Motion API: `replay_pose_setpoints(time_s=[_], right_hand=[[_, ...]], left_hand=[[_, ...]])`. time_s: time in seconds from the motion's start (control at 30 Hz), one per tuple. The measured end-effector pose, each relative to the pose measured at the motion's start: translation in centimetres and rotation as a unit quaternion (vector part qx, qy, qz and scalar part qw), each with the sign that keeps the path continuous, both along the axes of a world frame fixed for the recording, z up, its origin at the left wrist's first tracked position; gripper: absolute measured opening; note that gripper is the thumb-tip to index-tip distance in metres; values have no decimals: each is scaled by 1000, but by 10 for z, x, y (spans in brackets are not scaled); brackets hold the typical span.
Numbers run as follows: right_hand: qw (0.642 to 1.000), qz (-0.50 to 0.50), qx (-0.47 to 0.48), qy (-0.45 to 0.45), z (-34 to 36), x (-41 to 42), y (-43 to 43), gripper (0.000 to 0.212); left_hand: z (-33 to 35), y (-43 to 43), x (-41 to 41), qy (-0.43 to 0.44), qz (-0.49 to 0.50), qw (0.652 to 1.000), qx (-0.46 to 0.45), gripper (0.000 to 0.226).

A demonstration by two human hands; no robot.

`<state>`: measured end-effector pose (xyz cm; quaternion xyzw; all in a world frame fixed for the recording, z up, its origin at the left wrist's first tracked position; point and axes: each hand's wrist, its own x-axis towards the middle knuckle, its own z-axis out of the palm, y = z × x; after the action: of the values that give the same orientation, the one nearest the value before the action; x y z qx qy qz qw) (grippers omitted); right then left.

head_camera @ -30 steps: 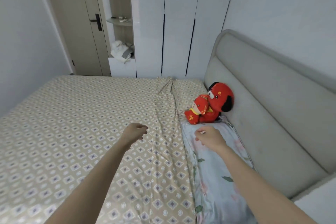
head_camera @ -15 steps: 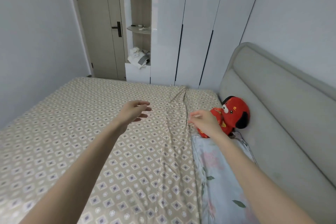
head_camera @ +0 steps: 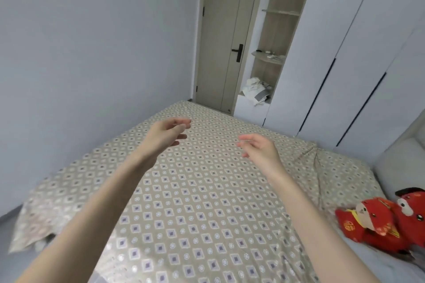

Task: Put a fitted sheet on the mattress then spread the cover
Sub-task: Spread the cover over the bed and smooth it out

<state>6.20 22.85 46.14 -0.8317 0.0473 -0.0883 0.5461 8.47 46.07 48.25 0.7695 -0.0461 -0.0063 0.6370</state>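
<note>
Hovering above fitted sheet [head_camera: 195, 202]: left hand [head_camera: 164, 133], right hand [head_camera: 259, 148], fingers loosely spread, gripping nothing | 2 red plush toys [head_camera: 381, 223] cut off right | near-left sheet corner blurred

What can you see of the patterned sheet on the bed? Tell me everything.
The sheet is beige thin-looking fabric printed with small purple-centred diamonds and rings. It lies mostly flat over the bed top. A gathered crease runs along its right side near the headboard. Its near left corner hangs loose off the bed edge. The left hand and right hand hover open above it, gripping nothing. Red plush toys lie by its right edge.
</note>
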Motion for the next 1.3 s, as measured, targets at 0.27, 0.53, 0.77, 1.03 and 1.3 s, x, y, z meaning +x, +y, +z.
replay_pose_setpoints(time_s=[0.27,0.53,0.77,1.03,1.3], right_hand=[[996,76,39,2,7,125,242,15],[986,151,66,17,0,232,445,18],[980,171,99,25,-22,334,596,16],[978,157,134,34,1,460,758,15],[986,110,124,1,6,560,877,19]], left_hand=[[16,238,83,9,90,995,29,22],[9,434,142,24,192,981,12,21],[-7,572,227,32,205,978,14,21],[24,726,337,8,219,976,5,24],[22,844,453,-8,157,988,6,25]])
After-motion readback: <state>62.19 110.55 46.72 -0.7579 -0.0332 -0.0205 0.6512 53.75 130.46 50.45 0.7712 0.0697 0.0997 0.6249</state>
